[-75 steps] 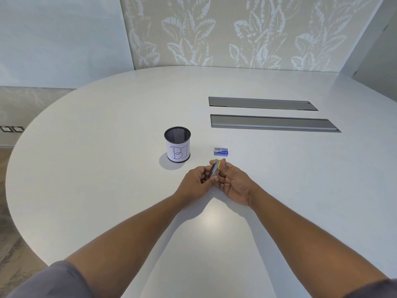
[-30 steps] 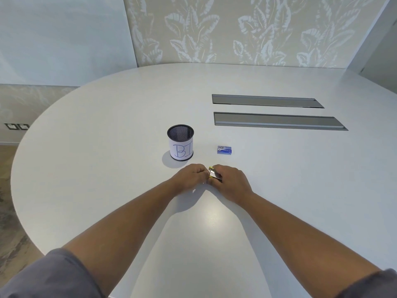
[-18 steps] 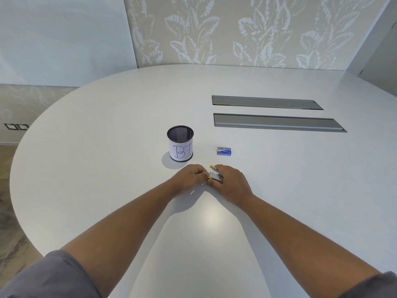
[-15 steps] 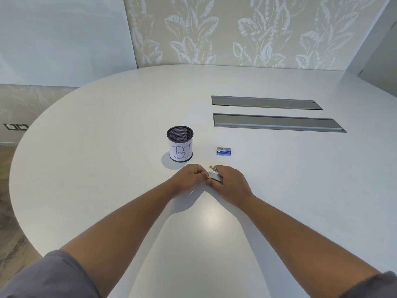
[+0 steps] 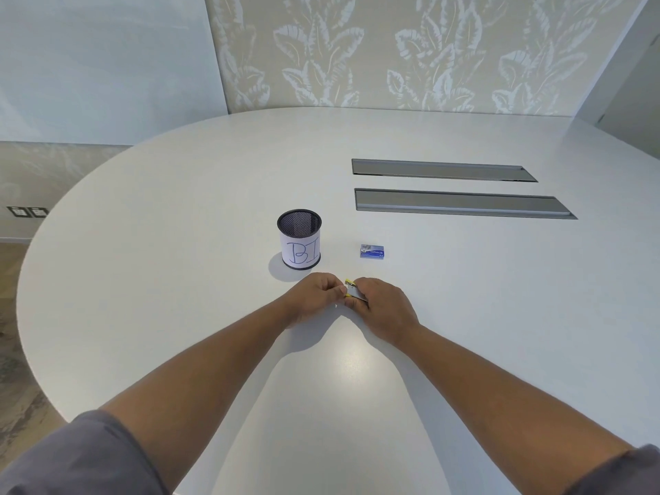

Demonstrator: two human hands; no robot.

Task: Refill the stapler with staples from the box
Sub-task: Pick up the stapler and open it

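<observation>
Mesh cup marked "BI" upright on white tabletop. Left hand fingers pinched at stapler end; right hand fingers wrapped around it, low over the tabletop. Staple box just beyond, apart.

The stapler is being held low over the desk, between the left hand and the right hand. Behind the hands, the cup is being seen to the left and the staple box to the right, well apart. Two slots are lying farther back on the right.
</observation>
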